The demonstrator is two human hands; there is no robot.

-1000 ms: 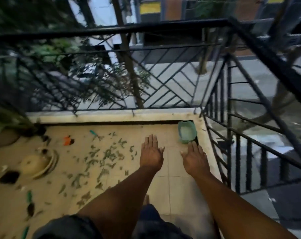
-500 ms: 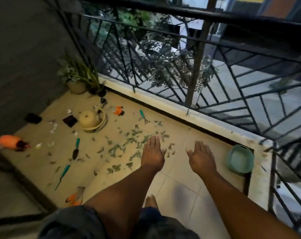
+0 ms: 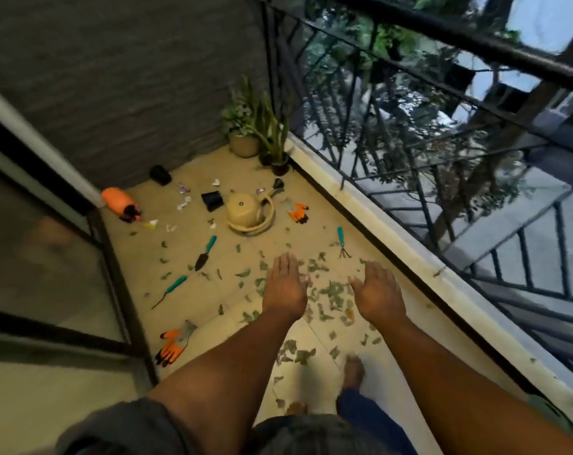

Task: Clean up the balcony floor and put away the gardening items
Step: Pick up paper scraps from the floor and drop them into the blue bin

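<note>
My left hand (image 3: pixel 284 287) and my right hand (image 3: pixel 378 292) are stretched out in front of me, fingers straight, holding nothing. Below them green leaf scraps (image 3: pixel 331 292) litter the beige balcony floor (image 3: pixel 321 218). Farther off lie a beige watering can (image 3: pixel 245 210), a teal-handled trowel (image 3: pixel 205 252), a teal-handled weeder (image 3: pixel 169 290), a small teal hand rake (image 3: pixel 342 246), an orange spray bottle (image 3: pixel 119 201), two black pots (image 3: pixel 212 201) (image 3: pixel 160 175), and orange-grey gloves (image 3: pixel 175 343) (image 3: pixel 298 211). White paper bits (image 3: pixel 183 203) are scattered near the bottle.
Two potted plants (image 3: pixel 255 126) stand in the far corner. A black metal railing (image 3: pixel 409 133) on a pale kerb (image 3: pixel 377 231) runs along the right. A grey wall (image 3: pixel 130 77) and a sliding glass door (image 3: pixel 48 257) close the left. My bare foot (image 3: pixel 354 369) is on the tiles.
The view has swung left, from the railing corner with the green tub to the far end of the balcony. Both hands stay outstretched and empty.
</note>
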